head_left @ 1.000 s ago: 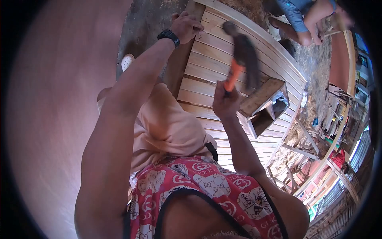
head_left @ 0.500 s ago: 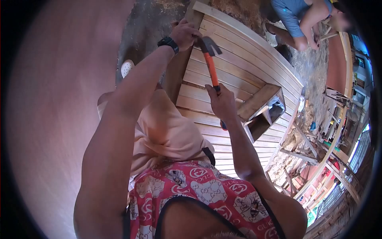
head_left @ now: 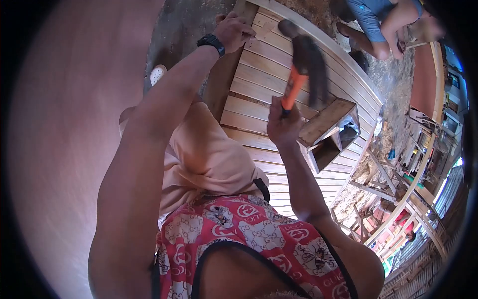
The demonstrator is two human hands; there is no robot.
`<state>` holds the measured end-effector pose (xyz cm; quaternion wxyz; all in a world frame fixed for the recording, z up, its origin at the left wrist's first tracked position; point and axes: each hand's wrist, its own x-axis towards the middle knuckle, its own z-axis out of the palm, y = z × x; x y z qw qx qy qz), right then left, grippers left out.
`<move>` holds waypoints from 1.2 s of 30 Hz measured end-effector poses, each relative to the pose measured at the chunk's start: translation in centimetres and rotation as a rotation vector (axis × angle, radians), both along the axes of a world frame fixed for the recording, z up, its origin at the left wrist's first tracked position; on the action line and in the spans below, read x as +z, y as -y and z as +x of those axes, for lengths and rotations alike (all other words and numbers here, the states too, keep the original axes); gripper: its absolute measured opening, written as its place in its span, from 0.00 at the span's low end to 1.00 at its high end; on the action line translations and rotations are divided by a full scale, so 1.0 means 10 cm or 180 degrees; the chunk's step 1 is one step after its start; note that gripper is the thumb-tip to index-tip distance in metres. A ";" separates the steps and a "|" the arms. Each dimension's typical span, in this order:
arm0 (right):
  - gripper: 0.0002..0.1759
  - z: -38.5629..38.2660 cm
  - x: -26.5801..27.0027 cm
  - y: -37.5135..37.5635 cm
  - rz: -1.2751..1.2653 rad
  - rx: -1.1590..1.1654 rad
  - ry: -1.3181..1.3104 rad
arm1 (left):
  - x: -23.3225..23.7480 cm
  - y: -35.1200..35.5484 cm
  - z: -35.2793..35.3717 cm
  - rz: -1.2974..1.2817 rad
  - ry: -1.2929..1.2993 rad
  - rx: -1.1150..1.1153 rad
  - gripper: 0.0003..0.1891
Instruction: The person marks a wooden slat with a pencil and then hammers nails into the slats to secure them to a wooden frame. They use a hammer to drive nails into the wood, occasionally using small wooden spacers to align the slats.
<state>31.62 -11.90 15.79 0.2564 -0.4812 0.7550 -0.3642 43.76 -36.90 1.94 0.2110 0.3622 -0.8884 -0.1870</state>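
Note:
My right hand [head_left: 285, 122] is wrapped round the handle of a claw hammer [head_left: 295, 88] with an orange and black grip. The hammer's dark head is raised over the slatted wooden panel [head_left: 254, 99] and blurred by motion. At the panel's upper left edge, by the dark wooden beam [head_left: 217, 94], is my left hand [head_left: 234, 32], with a black watch on the wrist. Its fingers are bent and pinched together; whatever lies between them is too small to make out.
An open wooden box [head_left: 326, 127] with compartments stands on the panel, right of my right hand. A person [head_left: 371, 25] in a blue shirt sits at the upper right. A large smooth board [head_left: 74, 149] fills the left side. Wooden frames [head_left: 383, 184] stand at the right.
The hammer has swung up and right, away from my left hand, with its head now clear of the fingers. My right hand has shifted slightly right. My left hand has barely moved.

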 end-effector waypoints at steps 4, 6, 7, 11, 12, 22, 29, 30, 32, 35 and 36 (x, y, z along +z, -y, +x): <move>0.24 -0.21 -0.06 0.22 0.1478 0.0334 -0.0301 | 0.02 0.02 -0.03 -0.0237 0.0318 -0.0030 0.07; 0.22 -0.15 0.11 0.08 0.1199 0.0357 -0.0199 | 0.03 -0.02 0.00 -0.0130 0.0258 0.0001 0.06; 0.22 -0.13 0.17 0.08 0.1190 0.0356 -0.0203 | 0.03 0.01 -0.01 -0.0059 0.0184 0.0044 0.06; 0.23 -0.05 -0.27 -0.12 0.0034 -0.0005 0.0225 | -0.07 0.04 -0.02 0.0026 -0.0127 -0.0065 0.06; 0.24 -0.08 -0.46 -0.10 -0.0123 -0.0156 0.0499 | -0.08 0.04 -0.02 -0.0030 -0.0059 -0.0034 0.06; 0.24 -0.19 -0.54 0.07 0.0679 0.0083 -0.0279 | -0.06 0.02 -0.04 -0.0090 -0.0049 0.0038 0.09; 0.26 -0.05 0.01 -0.04 0.0808 -0.0012 -0.0022 | -0.21 0.07 -0.08 -0.0509 -0.0137 0.0059 0.09; 0.28 -0.05 0.01 -0.04 0.0770 -0.0094 0.0061 | -0.16 0.09 -0.08 -0.0147 -0.0076 -0.0109 0.08; 0.29 -0.20 -0.31 0.01 0.1150 0.0102 0.0013 | -0.26 0.13 -0.10 0.0202 -0.0008 -0.0299 0.08; 0.30 -0.32 -0.26 -0.06 0.1428 0.0290 -0.0143 | -0.45 0.30 -0.11 0.1140 -0.0260 -0.0552 0.08; 0.31 -0.35 -0.17 -0.15 0.1390 0.0262 -0.0247 | -0.33 0.19 -0.09 0.0530 -0.0002 -0.0217 0.08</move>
